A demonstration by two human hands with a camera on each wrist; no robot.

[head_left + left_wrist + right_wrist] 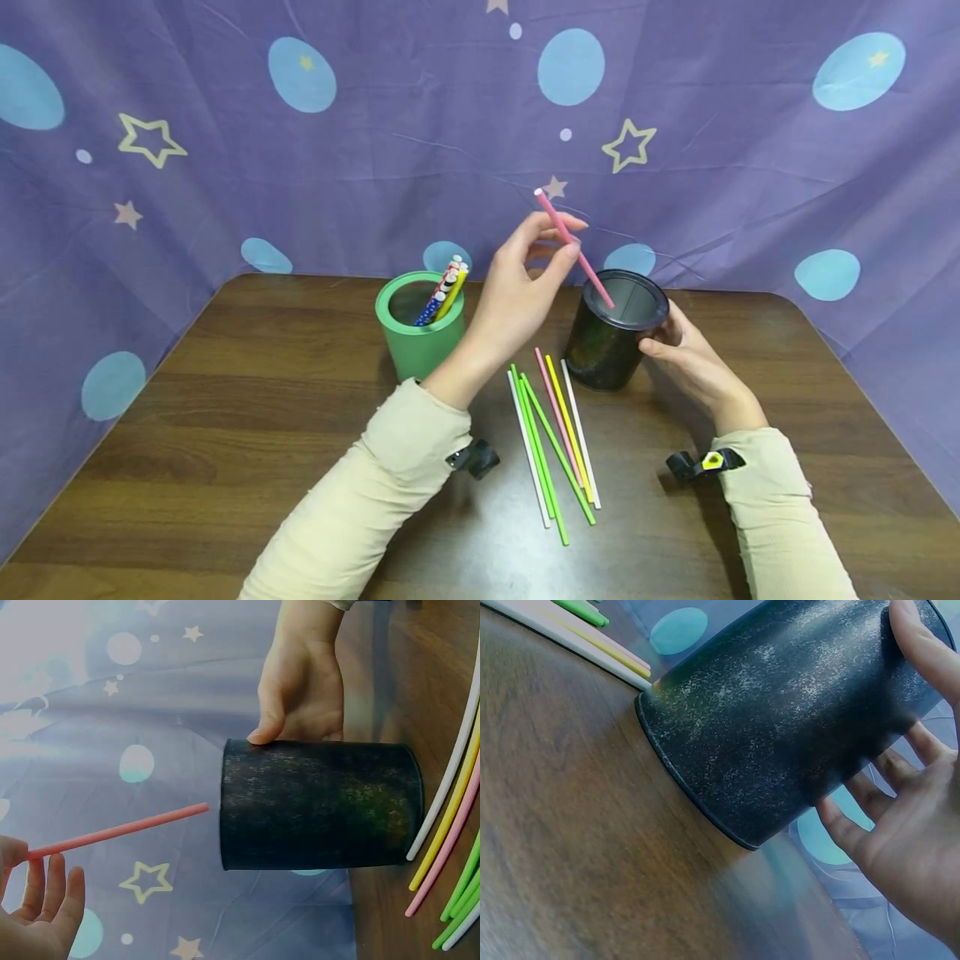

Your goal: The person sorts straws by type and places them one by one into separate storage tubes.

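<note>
My left hand [517, 292] pinches a thin pink stick [576, 250] between thumb and fingers. The stick slants down to the right, its lower end just above the mouth of a black can [603, 358]; in the left wrist view a small gap separates that end from the rim. My right hand [693, 362] holds the upright can by its right side, thumb near the rim and fingers on the far side. Several sticks in green, white [581, 437], yellow [570, 429] and pink lie on the table just in front of the can.
A green can [423, 354] stands at the left, holding several patterned sticks [442, 292] that lean to the right. The wooden table [247, 417] ends against a purple cloth [420, 142] with stars and dots. Straps [474, 458] circle both wrists.
</note>
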